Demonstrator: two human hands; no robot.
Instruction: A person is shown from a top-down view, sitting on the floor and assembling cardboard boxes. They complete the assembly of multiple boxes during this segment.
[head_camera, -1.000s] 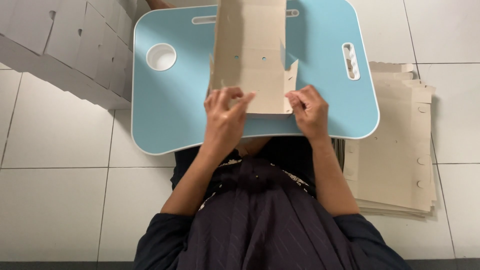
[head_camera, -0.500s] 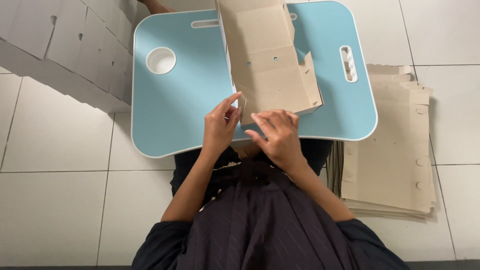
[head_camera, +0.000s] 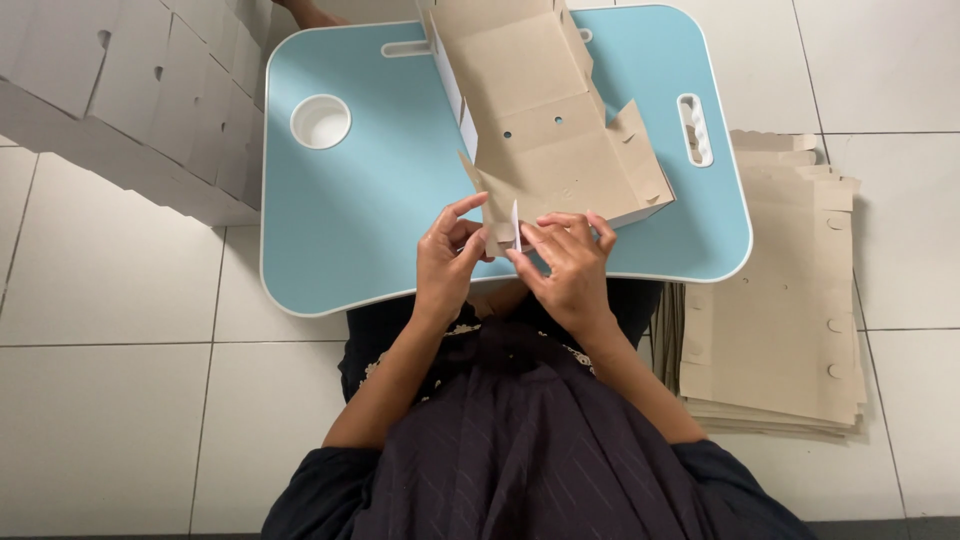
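Cardboard box blank (head_camera: 545, 130) overhanging tray edge (head_camera: 690, 272)

Left hand (head_camera: 448, 262) and right hand (head_camera: 568, 268) close together, fingertips pinching

Cardboard box blank (head_camera: 545, 130): plain brown card, white on the inner face where the left wall shows. Partly folded, side walls raised along both long edges, base panel flat on the blue lap tray. Two small round holes mid-panel. Long axis runs roughly 11 to 5 o'clock, far end past the tray's top edge. Near end at 6 o'clock has small flaps standing up, one thin white-edged tab upright between the fingertips. Right corner flap splays out toward 3 o'clock.
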